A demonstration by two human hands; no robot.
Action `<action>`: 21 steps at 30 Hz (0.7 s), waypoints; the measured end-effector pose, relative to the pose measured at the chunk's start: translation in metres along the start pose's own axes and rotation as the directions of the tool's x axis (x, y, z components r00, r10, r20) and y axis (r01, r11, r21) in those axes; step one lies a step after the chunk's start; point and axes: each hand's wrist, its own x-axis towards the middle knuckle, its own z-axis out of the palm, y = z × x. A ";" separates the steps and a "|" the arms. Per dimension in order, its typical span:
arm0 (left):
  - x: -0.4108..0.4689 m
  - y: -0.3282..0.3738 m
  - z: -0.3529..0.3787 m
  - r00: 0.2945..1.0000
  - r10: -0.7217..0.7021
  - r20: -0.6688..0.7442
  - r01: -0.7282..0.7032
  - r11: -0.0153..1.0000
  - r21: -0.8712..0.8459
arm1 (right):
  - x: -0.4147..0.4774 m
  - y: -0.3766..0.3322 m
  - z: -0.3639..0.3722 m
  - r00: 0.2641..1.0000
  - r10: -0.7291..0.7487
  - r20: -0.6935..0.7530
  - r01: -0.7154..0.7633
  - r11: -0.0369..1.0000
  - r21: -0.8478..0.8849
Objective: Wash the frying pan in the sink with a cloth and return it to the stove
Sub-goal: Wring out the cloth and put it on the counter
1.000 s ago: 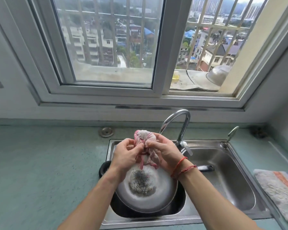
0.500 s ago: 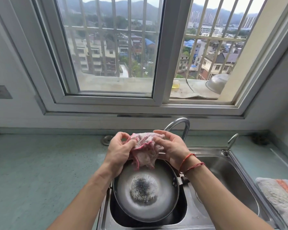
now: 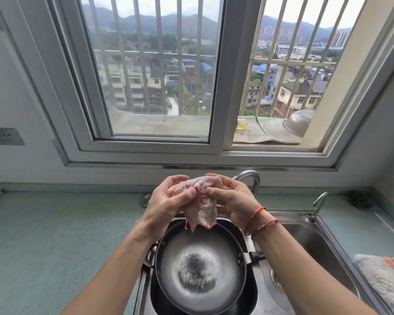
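While you are standing at the steel sink [image 3: 316, 244], you are holding a pale pink cloth [image 3: 200, 211] up in both hands, in front of the window [image 3: 221, 87]. Your left hand [image 3: 168, 201] is gripping the cloth's upper left part, its fingers curling over the top edge and its thumb pressing the fabric from the near side. Your right hand [image 3: 233, 200] is pinching the upper right part the same way, fingers curled and close together. Two red strings [image 3: 259, 220] are circling your right wrist. The cloth is hanging bunched between the hands, and its frayed lower edge is dangling just above the far rim of the frying pan [image 3: 168, 253]. That pan is sitting upright in the left basin of the sink, showing a dark scorched patch in its middle, while its black handle is pointing right and passing under your right forearm. A curved faucet [image 3: 251, 176] is rising behind your right hand. A folded towel [image 3: 384, 280] is lying on the green countertop [image 3: 55, 235] at the far right.
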 end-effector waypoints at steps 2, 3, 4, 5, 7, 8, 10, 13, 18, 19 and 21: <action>0.001 0.001 -0.001 0.999 0.010 0.049 -0.014 0.997 0.079 | 0.001 0.000 0.002 1.000 0.005 0.029 -0.005 1.000 0.015; 0.001 0.001 0.000 0.998 0.009 0.060 -0.015 0.994 0.110 | 0.002 0.000 0.003 0.999 0.006 0.038 -0.006 1.000 0.015; 0.002 0.001 0.001 0.998 0.007 0.056 -0.013 0.993 0.116 | 0.003 -0.001 0.005 0.999 0.005 0.041 -0.005 1.000 0.011; 0.003 0.002 0.003 0.999 0.009 0.039 -0.013 0.995 0.094 | 0.003 -0.001 0.006 0.999 0.001 0.040 -0.001 1.000 0.005; 0.005 0.001 0.004 0.999 0.014 -0.041 -0.011 0.998 0.068 | 0.003 0.000 0.005 0.998 0.000 0.056 0.000 1.000 0.000; 0.006 0.001 0.004 0.997 0.011 -0.078 -0.005 0.997 0.074 | 0.003 0.000 0.002 0.997 0.013 0.078 -0.013 1.000 -0.006; 0.007 0.001 0.003 0.993 0.000 -0.121 0.013 0.994 0.108 | 0.001 0.004 -0.001 0.985 0.064 0.160 -0.050 0.995 -0.085; 0.007 0.001 0.000 0.987 -0.025 -0.156 0.047 0.989 0.137 | -0.002 0.014 -0.004 0.979 0.145 0.144 -0.094 0.944 -0.316; 0.005 0.006 -0.005 0.977 -0.144 -0.155 0.152 0.987 0.042 | 0.000 0.027 -0.010 0.988 0.146 0.042 -0.130 0.953 -0.273; 0.005 0.008 -0.007 0.975 -0.169 -0.141 0.172 0.985 0.007 | -0.001 0.028 -0.011 0.988 0.145 0.052 -0.128 0.961 -0.243; 0.004 0.013 -0.010 0.971 -0.213 -0.110 0.210 0.977 -0.044 | -0.002 0.031 -0.013 0.983 0.161 0.088 -0.146 0.978 -0.151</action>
